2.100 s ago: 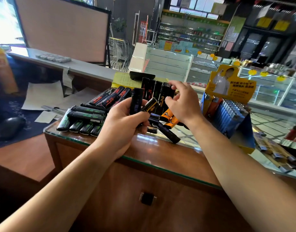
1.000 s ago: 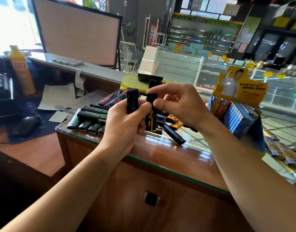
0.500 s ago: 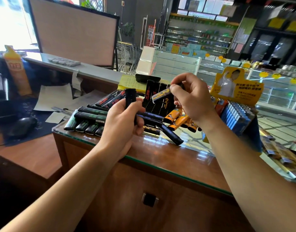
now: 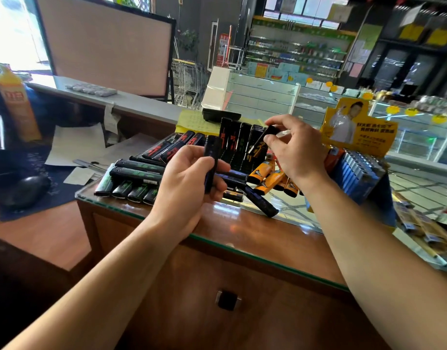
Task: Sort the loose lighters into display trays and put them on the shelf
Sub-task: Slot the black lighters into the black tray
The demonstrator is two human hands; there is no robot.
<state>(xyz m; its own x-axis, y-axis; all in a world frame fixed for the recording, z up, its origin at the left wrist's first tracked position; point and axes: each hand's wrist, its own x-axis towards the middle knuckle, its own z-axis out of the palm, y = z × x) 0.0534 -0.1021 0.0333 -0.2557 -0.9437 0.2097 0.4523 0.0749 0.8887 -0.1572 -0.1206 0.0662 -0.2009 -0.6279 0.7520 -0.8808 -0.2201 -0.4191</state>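
Glass-topped wooden counter (image 4: 242,224), glossy, reflective, with a thin green glass edge; below it a brown wood front with a small dark square pull (image 4: 227,300).

Left hand (image 4: 189,188) grips one slim black lighter (image 4: 210,162) upright, fingers curled round its lower half, the top standing clear above the thumb.

Right hand (image 4: 297,150) pinches a black lighter with gold lettering (image 4: 258,144) by its upper end, between thumb and fingertips, body tilted down to the left, held above the pile.

Loose lighters on the counter's left part: black with green print (image 4: 137,173) at the left edge, some stacked crosswise; black with red print (image 4: 174,147) behind, lying slanted; a row of tall black ones (image 4: 240,142) standing upright toward the far edge. Orange lighters (image 4: 268,176) lie under the right wrist. One dark blue-black lighter (image 4: 260,202) lies diagonal nearest the front edge.

Right of them: yellow cardboard display tray (image 4: 359,130) holding tight rows of blue lighters with metal caps (image 4: 356,170).
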